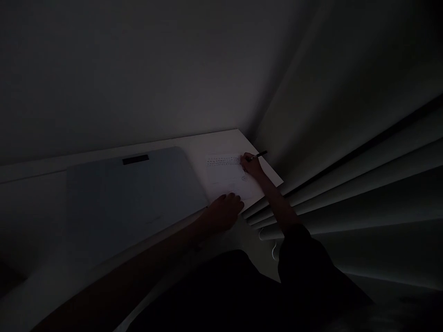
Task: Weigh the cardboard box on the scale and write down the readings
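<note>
In the dim head view, a white sheet of paper (224,177) lies near the right end of a white table. Rows of small dark marks run across its upper part, too small to read, and a small round mark sits at its right. My right hand (252,166) is closed around a dark pen (262,154) at the end of the marked rows. The pen's back end points up and to the right; its tip is hidden by my fingers. At the paper's lower edge rests my left hand (226,212), its fingers curled in, with nothing seen in them.
A large grey-blue mat or board (134,198) covers the table left of the paper, with a dark rectangular piece (135,159) at its top edge. The white table (199,159) meets a plain wall behind. Long folded curtains (363,184) hang close on the right.
</note>
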